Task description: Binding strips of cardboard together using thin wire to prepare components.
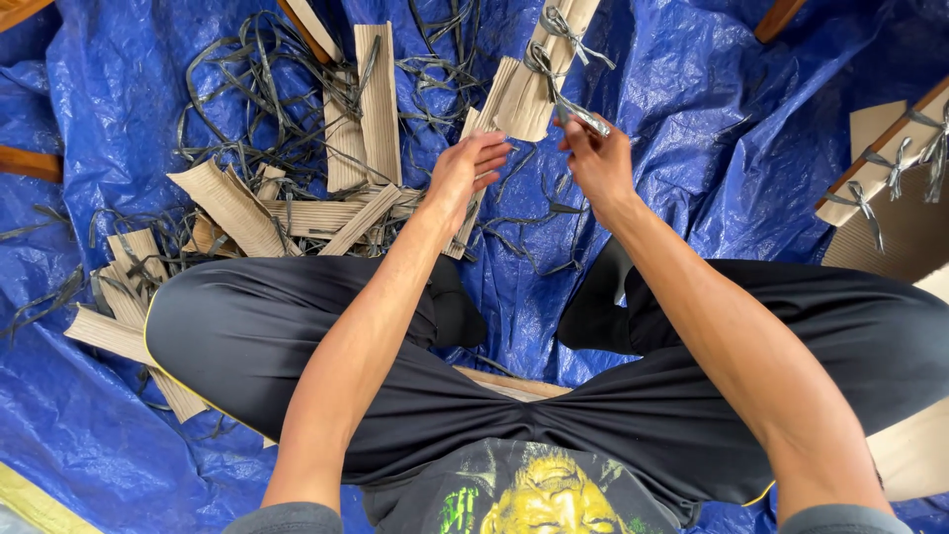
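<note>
A: What is the right hand [598, 163] doing?

B: Its fingers are pinched on a grey strap [573, 111] that is knotted round a bundle [542, 69] of cardboard strips. The bundle lies on the blue tarp [712, 129], reaching from the hands toward the tarp's far edge, near the middle of that edge.

A: And the left hand [465, 173]?

B: It sits just beside the near end of the bundle, fingers loosely curled, fingertips at the cardboard's lower corner. Whether they really grip it I cannot tell; they seem to touch or steady it.

A: How many ties are on the bundle?

B: Two grey knots show, one near the far end, one nearer the hands. The strap end in the right hand comes off the nearer one.

A: What else is on the tarp?

B: To the left, a heap of loose cardboard strips [297, 203], some flat, some crossed over one another, tangled with loose grey straps [247, 89]. More cardboard [119, 307] lies by the person's left knee, partly under the leg.

A: And on the right?

B: Another tied bundle [885, 163] lies at the tarp's right edge, bound with grey straps, resting over a sheet of cardboard.

A: How is the person placed?

B: Seated cross-legged on the tarp in dark trousers [257, 346], both bare arms stretched forward, hands near each other but apart.
</note>
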